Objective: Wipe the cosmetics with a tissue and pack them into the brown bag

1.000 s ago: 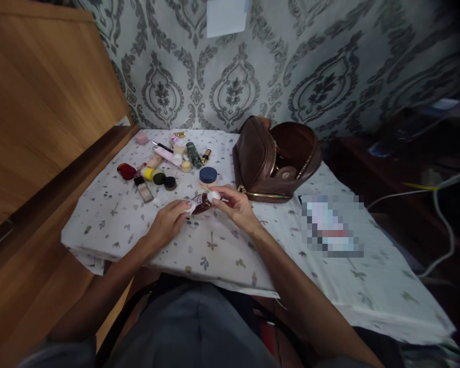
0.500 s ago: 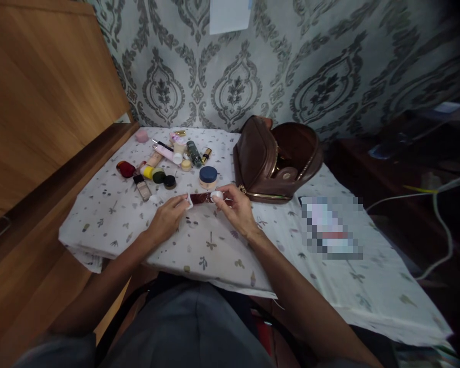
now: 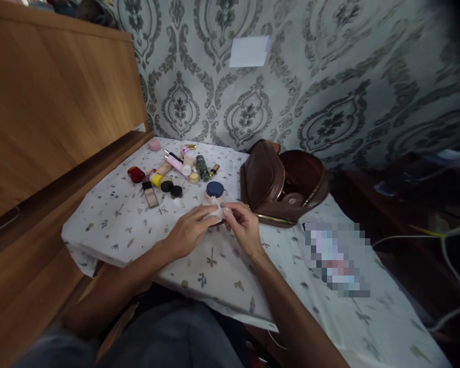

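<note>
The left hand's (image 3: pixel 190 231) thumb and fingers are closing nearly together on a crumpled white wipe (image 3: pixel 214 210), pressing its left side, while the right hand (image 3: pixel 244 227) is bringing its thumb and forefinger close to each other at the right edge. Whether those right fingertips are pinching the cloth or something inside its folds, I cannot tell — the hands are hiding too much. The wipe is lying directly between the two sets of fingertips, touching both, so neither hand is standing clearly nearer; its bunched length seems to be running roughly from side to side, though the folds are leaving that uncertain. Just beyond it, straight ahead of the fingers, a jar with a blue lid (image 3: pixel 214 190) is standing upright. Farther out, on the left hand's side, a black-lidded pot (image 3: pixel 176 192) and a rectangular glass bottle (image 3: pixel 151 197) are sitting near a loose cluster of tubes, with a dark green bottle (image 3: pixel 202 167) among them. On the right hand's side, a brown leather bag (image 3: pixel 261 176) is gaping open — its front corner is reaching close behind the knuckles. Beneath everything, a patterned white cloth (image 3: pixel 214 276) is covering the table.
</note>
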